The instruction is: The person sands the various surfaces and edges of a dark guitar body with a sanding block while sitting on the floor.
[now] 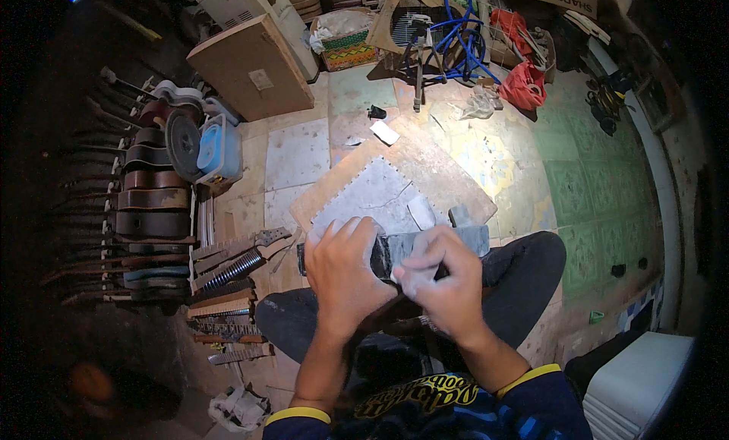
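Observation:
A long bar with a dark, grey-dusted surface [474,240] lies crosswise over my lap. My left hand [348,267] is closed round its left part, thumb toward the middle. Close beside it, my right hand [446,277] is curled against the bar's near side, fingers pinched. Whatever sits in that pinch is hidden, and the hand is slightly blurred. Just beyond the bar, a white folded piece [421,211] and a small dark grey block [459,215] rest on a dusty grey mat [364,189]. The mat lies on a brown board [448,170].
Guitar necks [228,271] lie on the floor at my left, near a rack of guitar bodies [156,201]. A blue-lidded tub [220,151] stands beside the rack. Farther off are a cardboard panel [254,68], blue hose [467,37] and a red bag [524,87]. A white casing [642,383] stands at right.

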Demonstrator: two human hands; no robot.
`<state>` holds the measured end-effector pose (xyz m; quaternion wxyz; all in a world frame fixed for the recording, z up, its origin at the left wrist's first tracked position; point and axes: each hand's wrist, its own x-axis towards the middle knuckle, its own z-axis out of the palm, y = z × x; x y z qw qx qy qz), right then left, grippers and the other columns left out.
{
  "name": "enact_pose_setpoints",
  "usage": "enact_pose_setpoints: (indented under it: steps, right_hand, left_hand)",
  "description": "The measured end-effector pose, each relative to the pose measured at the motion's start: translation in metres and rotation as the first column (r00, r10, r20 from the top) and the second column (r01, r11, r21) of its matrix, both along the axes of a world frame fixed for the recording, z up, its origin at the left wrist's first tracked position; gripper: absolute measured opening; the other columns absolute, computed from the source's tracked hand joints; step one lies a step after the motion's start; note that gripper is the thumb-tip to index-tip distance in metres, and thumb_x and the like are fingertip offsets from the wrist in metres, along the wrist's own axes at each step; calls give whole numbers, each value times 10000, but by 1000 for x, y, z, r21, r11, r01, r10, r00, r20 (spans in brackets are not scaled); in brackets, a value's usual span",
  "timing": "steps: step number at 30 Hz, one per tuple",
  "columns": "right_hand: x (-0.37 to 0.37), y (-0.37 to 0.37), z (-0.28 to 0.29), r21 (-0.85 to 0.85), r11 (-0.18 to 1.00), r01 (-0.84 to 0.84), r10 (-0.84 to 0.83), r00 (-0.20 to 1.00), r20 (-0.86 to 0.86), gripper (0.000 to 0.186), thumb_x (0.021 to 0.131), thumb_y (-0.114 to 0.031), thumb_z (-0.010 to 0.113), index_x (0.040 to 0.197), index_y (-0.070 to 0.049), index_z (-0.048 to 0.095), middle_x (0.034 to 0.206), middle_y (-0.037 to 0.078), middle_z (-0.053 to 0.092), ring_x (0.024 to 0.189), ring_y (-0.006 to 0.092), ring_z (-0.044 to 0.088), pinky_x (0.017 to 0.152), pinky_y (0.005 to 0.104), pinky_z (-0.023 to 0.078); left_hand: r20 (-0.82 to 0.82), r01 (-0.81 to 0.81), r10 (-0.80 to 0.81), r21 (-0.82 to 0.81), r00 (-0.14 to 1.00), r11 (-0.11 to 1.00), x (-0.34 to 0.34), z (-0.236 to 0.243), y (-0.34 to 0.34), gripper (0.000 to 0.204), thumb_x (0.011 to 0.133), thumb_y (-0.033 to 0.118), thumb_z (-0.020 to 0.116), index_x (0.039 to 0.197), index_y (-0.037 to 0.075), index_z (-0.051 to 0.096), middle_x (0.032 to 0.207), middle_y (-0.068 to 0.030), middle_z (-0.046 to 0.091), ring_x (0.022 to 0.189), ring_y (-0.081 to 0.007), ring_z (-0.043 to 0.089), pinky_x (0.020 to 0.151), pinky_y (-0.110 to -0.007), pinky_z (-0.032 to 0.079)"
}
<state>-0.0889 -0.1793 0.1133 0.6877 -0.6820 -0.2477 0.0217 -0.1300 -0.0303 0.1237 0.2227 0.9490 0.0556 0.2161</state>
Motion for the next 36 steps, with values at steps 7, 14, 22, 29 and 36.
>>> enact_pose_setpoints:
  steps: [7,14,22,29,36]
  right_hand:
    - [1,1,3,-5,1000,-2,2,1000,12,110,725,-4,741,782,-6,647,780,81,593,705,183,569,652,296,450]
    - [-1,2,5,-8,999,35,-35,999,-18,118,739,-19,761,786,-13,654,797,94,592,730,189,578,667,302,454]
    - [-2,1,8,-7,1000,20,-20,997,-78,154,806,7,759,831,-22,610,863,44,556,755,103,509,698,242,407]
    - [-2,-4,3,-55,998,42,-46,997,-64,145,831,-51,765,902,-7,647,856,91,596,732,160,563,660,290,459]
    - [15,-10,5,-69,995,-69,61,991,-120,137,850,-69,757,891,-7,643,851,82,609,742,153,584,691,280,469]
  left_hand:
    - [-16,-20,21,4,1000,1000,2,5,0,450,535,318,804,799,83,525,761,-110,552,784,-353,565,709,-436,362]
    - [2,-17,17,29,1000,999,1,-2,0,440,539,311,793,808,83,530,769,-109,554,789,-354,564,713,-433,361]
    - [-101,-8,11,25,995,1000,1,8,-5,423,601,376,788,842,96,581,815,-100,596,845,-336,593,752,-440,390]
    - [-73,-4,6,32,997,999,-3,8,-9,403,584,342,801,811,99,574,796,-94,596,818,-329,592,744,-436,385]
    - [-133,24,-19,32,991,999,-6,12,-12,404,569,343,810,791,103,574,779,-85,586,805,-319,592,751,-433,388]
